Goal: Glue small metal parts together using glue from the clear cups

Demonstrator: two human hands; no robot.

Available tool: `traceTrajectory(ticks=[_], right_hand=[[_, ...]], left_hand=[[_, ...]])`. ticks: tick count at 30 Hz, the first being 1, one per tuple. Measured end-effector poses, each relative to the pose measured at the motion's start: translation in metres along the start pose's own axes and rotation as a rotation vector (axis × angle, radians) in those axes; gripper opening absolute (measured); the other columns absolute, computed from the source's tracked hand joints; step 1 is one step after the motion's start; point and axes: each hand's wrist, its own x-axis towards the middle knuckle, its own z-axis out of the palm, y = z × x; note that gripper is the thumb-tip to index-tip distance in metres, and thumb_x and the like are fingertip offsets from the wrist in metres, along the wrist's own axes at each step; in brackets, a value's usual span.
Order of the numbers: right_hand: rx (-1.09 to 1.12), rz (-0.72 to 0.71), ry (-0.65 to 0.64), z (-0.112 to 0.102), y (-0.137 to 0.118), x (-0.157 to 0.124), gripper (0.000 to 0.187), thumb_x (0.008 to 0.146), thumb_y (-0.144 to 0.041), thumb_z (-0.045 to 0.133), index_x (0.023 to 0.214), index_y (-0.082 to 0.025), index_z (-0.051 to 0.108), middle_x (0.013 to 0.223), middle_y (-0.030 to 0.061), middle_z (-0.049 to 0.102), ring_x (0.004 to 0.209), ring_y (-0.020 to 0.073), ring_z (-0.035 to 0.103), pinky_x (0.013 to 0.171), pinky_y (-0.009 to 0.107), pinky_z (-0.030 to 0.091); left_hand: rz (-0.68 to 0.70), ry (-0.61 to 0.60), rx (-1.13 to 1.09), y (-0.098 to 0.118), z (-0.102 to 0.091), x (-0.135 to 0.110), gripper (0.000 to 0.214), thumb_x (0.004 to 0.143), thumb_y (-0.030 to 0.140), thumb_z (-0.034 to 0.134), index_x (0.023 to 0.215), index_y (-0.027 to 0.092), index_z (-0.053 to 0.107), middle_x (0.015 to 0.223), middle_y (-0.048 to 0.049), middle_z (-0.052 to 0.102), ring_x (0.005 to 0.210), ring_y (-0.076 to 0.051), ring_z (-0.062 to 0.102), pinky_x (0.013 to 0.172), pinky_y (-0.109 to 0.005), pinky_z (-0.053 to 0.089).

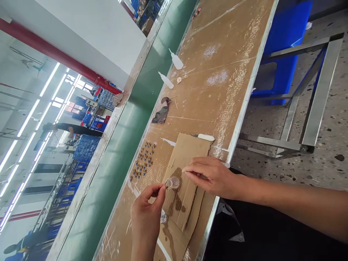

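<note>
My left hand (146,214) pinches a small clear cap-like piece (173,182) between thumb and forefinger, just above a stained cardboard sheet (187,152). My right hand (210,175) lies over the cardboard with its fingers pressed together and pointing left toward that piece; what it holds, if anything, is too thin to make out. Another small clear piece (164,216) lies on the cardboard by my left hand. Several tiny blue and brown parts (143,161) stand in rows left of the cardboard.
Two white squeeze bottles (176,61) (166,80) and a dark rag (161,111) lie farther along the brown bench (217,54). A green conveyor belt (122,145) runs along its left. A blue bin (285,47) and metal frame (312,108) stand right. A person (70,128) stands far left.
</note>
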Motion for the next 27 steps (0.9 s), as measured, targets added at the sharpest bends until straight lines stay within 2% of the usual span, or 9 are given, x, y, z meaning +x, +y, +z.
traceTrajectory(ticks=[9,17,22,27], right_hand=[[0.011,-0.001,0.011,-0.002,-0.001,0.001,0.016,0.090,-0.014,0.048,0.085,-0.011,0.062,0.063,0.0004,0.051,0.058,0.0085,0.045,0.056,0.021,0.036],[-0.001,-0.010,0.017,-0.005,-0.003,0.003,0.017,0.090,-0.014,0.046,0.085,-0.012,0.062,0.062,0.0005,0.052,0.058,0.0089,0.047,0.056,0.021,0.037],[0.015,0.004,0.011,-0.004,-0.003,0.002,0.018,0.091,-0.015,0.045,0.086,-0.012,0.062,0.063,0.0008,0.052,0.058,0.0090,0.047,0.056,0.022,0.038],[0.030,0.028,0.010,-0.005,-0.003,0.000,0.017,0.091,-0.015,0.046,0.087,-0.012,0.062,0.064,0.0010,0.052,0.058,0.0084,0.046,0.055,0.021,0.037]], left_hand=[[0.056,-0.021,0.026,0.002,-0.001,0.005,0.023,0.070,0.047,0.064,0.070,0.024,0.071,0.068,0.0009,0.068,0.067,-0.016,0.061,0.066,-0.025,0.046],[0.111,0.017,-0.001,0.007,0.003,0.006,0.022,0.065,0.045,0.065,0.064,0.024,0.071,0.062,-0.0007,0.068,0.061,-0.017,0.061,0.060,-0.027,0.047],[0.098,0.020,0.013,0.012,0.002,0.005,0.021,0.065,0.044,0.064,0.063,0.025,0.071,0.062,0.0000,0.067,0.061,-0.017,0.061,0.060,-0.027,0.047],[0.010,0.089,-0.008,0.007,-0.012,-0.011,0.024,0.063,0.048,0.066,0.064,0.025,0.071,0.066,0.0002,0.068,0.065,-0.017,0.062,0.061,-0.026,0.047]])
